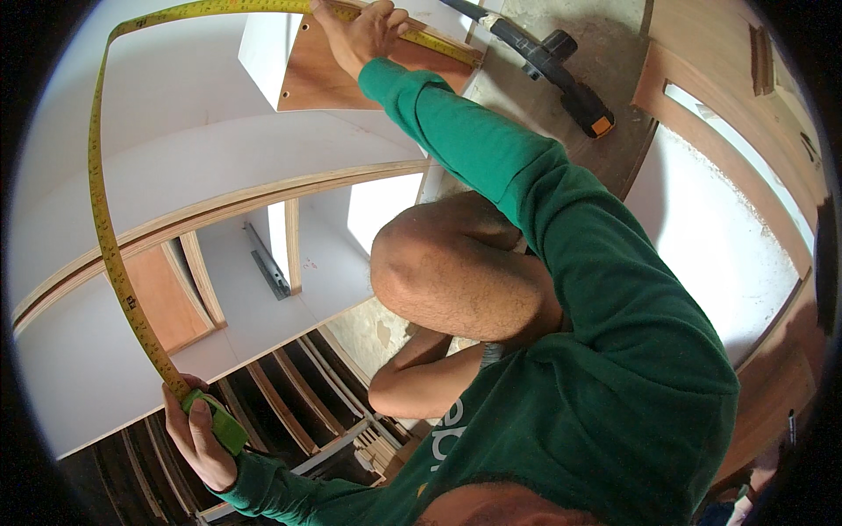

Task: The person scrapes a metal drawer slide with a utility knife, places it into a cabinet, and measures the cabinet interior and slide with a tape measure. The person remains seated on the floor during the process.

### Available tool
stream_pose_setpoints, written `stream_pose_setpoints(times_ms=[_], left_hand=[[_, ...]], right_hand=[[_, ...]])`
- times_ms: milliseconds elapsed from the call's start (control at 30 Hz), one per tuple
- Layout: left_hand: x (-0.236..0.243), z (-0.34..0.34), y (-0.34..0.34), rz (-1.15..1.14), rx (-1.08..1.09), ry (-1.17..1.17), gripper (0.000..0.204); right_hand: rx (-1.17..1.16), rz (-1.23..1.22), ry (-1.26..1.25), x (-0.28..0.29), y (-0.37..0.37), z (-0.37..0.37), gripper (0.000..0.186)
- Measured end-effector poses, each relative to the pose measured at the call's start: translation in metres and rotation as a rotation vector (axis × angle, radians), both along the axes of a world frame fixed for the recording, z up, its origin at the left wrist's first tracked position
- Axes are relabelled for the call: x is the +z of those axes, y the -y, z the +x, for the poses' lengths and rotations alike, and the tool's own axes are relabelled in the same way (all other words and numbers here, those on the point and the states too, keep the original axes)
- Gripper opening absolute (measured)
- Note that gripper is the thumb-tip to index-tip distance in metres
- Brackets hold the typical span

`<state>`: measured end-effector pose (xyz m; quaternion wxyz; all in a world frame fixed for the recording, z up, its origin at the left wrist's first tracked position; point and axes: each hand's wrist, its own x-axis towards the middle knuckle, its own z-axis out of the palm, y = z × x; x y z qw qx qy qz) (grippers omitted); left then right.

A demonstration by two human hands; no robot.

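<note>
My left hand is closed around the green case of a tape measure. Its yellow blade rises from the case, bends over at the upper left and runs across to my right hand. There, my right fingers are curled on the blade, holding it along the edge of a box-like piece with a brown wooden face and a white side. The blade's end lies near that piece's right corner. Below the blade is a white-lined cabinet with plywood edges.
A metal drawer slide lies inside the cabinet. A black power tool with an orange mark rests on the floor at the top. Dark slatted framing is beside my left forearm. A wood-framed white panel stands at right.
</note>
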<state>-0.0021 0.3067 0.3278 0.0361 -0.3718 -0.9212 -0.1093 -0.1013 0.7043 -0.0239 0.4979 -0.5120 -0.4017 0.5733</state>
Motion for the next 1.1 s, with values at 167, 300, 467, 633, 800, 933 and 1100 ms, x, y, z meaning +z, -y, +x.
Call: stream_pose_setpoints(times_ms=[167, 300, 467, 633, 800, 933, 1100], left_hand=[[-0.001, -0.001, 0.001, 0.017, -0.018, -0.031, 0.042], [-0.008, -0.001, 0.001, 0.053, -0.062, -0.12, 0.032], [-0.012, 0.002, 0.0, 0.124, -0.027, -0.177, 0.033], [-0.01, 0.001, -0.002, 0.053, -0.087, -0.166, 0.033], [-0.013, -0.002, 0.001, 0.063, -0.097, -0.119, 0.033], [-0.015, -0.006, 0.006, 0.084, -0.117, -0.167, 0.034], [-0.012, -0.019, 0.015, 0.118, -0.112, -0.145, 0.04]], right_hand=[[0.009, -0.07, -0.119, 0.008, 0.007, 0.014, 0.108], [0.056, -0.092, -0.104, 0.012, 0.009, 0.021, 0.109], [0.051, -0.101, -0.077, 0.01, 0.006, 0.016, 0.109], [-0.008, -0.088, -0.101, 0.005, 0.002, 0.005, 0.113], [-0.028, -0.117, -0.112, 0.005, 0.001, 0.003, 0.113], [-0.054, -0.09, -0.095, 0.007, 0.001, 0.004, 0.111], [-0.059, -0.102, -0.082, 0.001, 0.0, 0.0, 0.115]])
